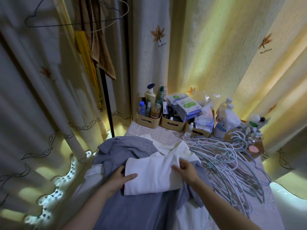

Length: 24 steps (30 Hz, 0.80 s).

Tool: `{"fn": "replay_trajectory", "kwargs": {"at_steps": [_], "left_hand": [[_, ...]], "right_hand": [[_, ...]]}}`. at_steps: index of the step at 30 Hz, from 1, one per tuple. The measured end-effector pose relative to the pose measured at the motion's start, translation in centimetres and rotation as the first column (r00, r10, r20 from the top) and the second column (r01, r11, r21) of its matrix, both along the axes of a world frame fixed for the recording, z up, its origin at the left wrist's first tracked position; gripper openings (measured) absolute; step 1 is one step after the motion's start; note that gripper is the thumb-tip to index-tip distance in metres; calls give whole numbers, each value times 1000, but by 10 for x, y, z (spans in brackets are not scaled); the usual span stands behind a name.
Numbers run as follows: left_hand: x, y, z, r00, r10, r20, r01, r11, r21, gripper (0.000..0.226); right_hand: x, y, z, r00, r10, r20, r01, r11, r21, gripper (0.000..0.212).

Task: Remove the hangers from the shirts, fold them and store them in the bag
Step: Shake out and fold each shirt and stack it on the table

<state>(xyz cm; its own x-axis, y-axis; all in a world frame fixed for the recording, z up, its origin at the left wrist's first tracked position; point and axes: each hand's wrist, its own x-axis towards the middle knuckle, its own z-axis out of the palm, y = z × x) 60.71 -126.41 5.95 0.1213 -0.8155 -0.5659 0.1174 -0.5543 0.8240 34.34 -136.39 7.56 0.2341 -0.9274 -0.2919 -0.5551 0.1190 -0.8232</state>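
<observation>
Folded white shirt (152, 175), laid on a grey-blue shirt (132, 211) on the desk (166, 135), is pinched at either end by the left hand (121, 178) and right hand (187, 171); hangers (224, 163) are piled alongside.

Home, likely a bedroom or dressing corner. Leaf-embroidered curtains (207, 47) on all sides. Small table under a lace cloth (166, 135), crowded with bins (147, 121) of bottles (150, 95) and packets. Towel (103, 55) draped by a dark pole (107, 103), wire hangers (74, 22) above. Heap of plastic hangers (224, 156) beside a folded shirt (154, 173) on other clothes (126, 146).
</observation>
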Motion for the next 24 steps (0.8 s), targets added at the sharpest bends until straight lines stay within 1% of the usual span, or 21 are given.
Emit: {"fn": "replay_trajectory", "kwargs": {"at_steps": [1,3,5,6,8,9,10,12,13,15,17,20,22,24], "left_hand": [[-1,-1,-1,998,36,42,-36,999,-3,47],[-4,-1,-6,986,77,150,-81,996,21,39],[-9,2,-15,951,98,292,-122,990,65,39],[-12,4,-19,936,109,334,-143,986,81,46],[-19,5,-21,936,115,332,-165,978,125,68],[-23,4,-19,943,110,313,-165,974,155,77],[-25,2,-16,953,107,284,-164,969,184,81],[-28,-1,-12,970,100,220,-150,962,227,85],[-29,-2,-12,975,89,204,-138,960,242,86],[-30,0,-10,984,50,169,-95,957,274,84],[-35,6,-7,998,24,62,-43,948,315,79],[-46,18,-5,982,70,-174,-9,945,328,77],[-55,22,-3,944,142,-298,-60,962,268,65],[-62,12,5,894,243,-377,-183,965,189,47]], "right_hand": [[2,-1,0,1000,9,-2,-9,999,-36,30],[3,-4,-2,998,-29,-61,26,998,-57,40],[3,-5,-10,987,-117,-113,118,993,-4,49],[2,-3,-16,982,-141,-128,148,988,47,51],[1,3,-22,971,-138,-193,172,970,174,43],[0,5,-23,971,-132,-200,179,955,237,36],[0,6,-24,974,-147,-172,192,939,286,37],[0,9,-22,979,-187,-87,206,911,359,56],[0,11,-20,983,-178,-53,184,906,381,60],[2,14,-14,988,-153,4,137,894,427,54],[2,14,-6,981,-164,105,89,857,508,49],[-3,7,8,939,-202,279,-6,801,598,36],[-11,1,12,895,-229,384,-65,783,619,27],[-15,-6,16,860,-280,426,-60,774,630,25]]}}
